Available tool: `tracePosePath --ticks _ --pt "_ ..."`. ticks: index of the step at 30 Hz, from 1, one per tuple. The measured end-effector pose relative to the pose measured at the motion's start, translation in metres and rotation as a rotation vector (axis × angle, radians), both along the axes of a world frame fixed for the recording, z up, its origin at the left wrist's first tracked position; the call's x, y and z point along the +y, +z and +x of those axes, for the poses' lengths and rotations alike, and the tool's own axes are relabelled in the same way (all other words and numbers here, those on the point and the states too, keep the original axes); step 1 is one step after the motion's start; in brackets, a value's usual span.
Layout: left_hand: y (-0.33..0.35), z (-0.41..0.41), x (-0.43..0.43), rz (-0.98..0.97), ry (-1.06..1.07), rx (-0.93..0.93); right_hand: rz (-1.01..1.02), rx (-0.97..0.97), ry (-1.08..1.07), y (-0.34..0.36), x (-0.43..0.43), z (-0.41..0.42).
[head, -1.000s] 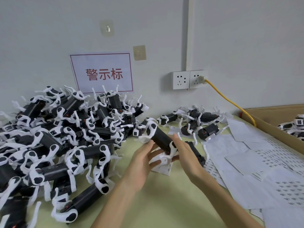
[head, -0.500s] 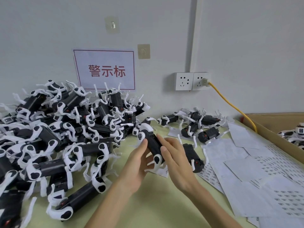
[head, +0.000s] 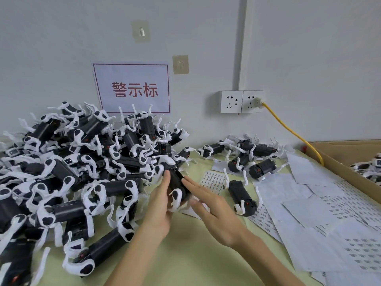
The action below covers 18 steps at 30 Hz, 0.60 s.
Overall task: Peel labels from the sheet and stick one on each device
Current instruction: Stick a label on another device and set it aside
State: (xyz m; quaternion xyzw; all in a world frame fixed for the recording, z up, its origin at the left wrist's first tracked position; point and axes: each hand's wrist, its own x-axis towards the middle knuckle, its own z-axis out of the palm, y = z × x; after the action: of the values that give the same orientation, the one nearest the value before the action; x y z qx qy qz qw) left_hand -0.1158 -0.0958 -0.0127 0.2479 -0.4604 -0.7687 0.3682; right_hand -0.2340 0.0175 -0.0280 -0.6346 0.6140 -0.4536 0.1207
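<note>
**Flat hand on a device, mid-table**

Your left hand point(head: 159, 205) grips the device point(head: 174, 183) over the middle of the table point(head: 185, 256). Your right hand point(head: 214, 213) lies open, straight fingers against its black body; any label there is hidden. Just behind lies the label sheet point(head: 214, 180). The pile of devices point(head: 72, 162) crowds the left edge, so a device set down there could get mixed in and be labelled twice.

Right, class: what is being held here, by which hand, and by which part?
The left hand holds one black-and-white device by its black body. The right hand holds nothing; its straight fingers only touch the device's side.
</note>
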Motion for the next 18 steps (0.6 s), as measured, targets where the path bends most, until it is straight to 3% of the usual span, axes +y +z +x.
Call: tracePosePath --ticks 3,7,9,12,18 --pt "0.002 0.003 -0.003 0.037 0.026 0.016 -0.001 -0.115 -0.093 0.004 -0.001 -0.003" --pt "0.002 0.002 -0.002 0.068 -0.049 0.054 0.173 -0.141 -0.288 0.011 0.003 -0.035" --pt "0.004 0.003 -0.002 0.105 -0.098 0.093 0.25 -0.063 -0.424 0.011 0.006 -0.052" --pt "0.007 0.003 -0.002 0.163 -0.117 0.152 0.373 0.227 -0.616 0.0 0.005 -0.068" --pt "0.003 0.003 -0.008 0.269 -0.179 0.228 0.465 0.329 -0.446 -0.031 -0.014 -0.057"
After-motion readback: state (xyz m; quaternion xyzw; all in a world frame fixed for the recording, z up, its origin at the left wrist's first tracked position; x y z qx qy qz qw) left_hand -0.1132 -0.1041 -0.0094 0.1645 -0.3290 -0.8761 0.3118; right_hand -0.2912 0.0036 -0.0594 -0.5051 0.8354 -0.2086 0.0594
